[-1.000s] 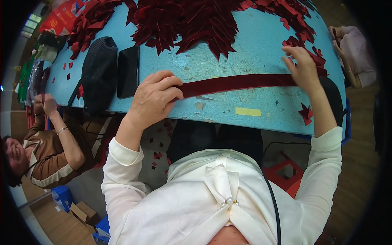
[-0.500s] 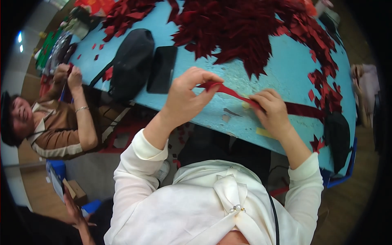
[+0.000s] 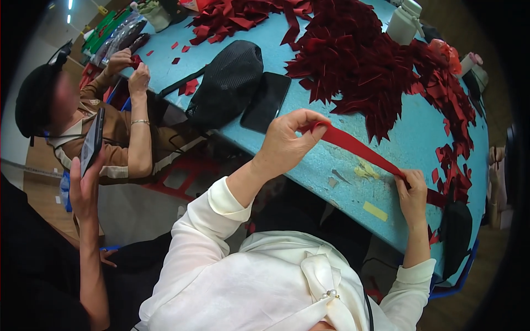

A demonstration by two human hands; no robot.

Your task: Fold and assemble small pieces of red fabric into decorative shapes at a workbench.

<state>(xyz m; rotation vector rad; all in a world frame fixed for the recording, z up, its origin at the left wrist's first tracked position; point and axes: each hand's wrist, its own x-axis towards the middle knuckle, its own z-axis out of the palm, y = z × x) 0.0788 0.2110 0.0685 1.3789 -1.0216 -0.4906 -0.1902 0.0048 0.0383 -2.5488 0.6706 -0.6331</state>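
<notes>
A strip of red velvet ribbon (image 3: 361, 150) stretches slantwise over the near part of the blue table. Its far-left end is pinched between thumb and fingers of my left hand (image 3: 291, 139), where it looks folded over. Lower on the right, my right hand (image 3: 413, 194) grips the same ribbon with closed fingers. Beyond that hand a darker red length runs on toward a black pouch at the table's right edge. A big heap of dark red ribbon pieces (image 3: 345, 66) with pointed ends lies past my hands.
On the blue table (image 3: 314, 157) lie a black phone (image 3: 266, 102) and a black mesh bag (image 3: 229, 77). A white bottle (image 3: 404, 22) stands behind the heap. The black pouch (image 3: 457, 237) sits at right. At left, one person (image 3: 105, 121) handles red ribbon; another holds up a phone (image 3: 92, 142).
My right hand has slid right and nearer along the ribbon, away from my left hand, leaving a longer stretch between them. The view has shifted; the left-side person's phone is now raised.
</notes>
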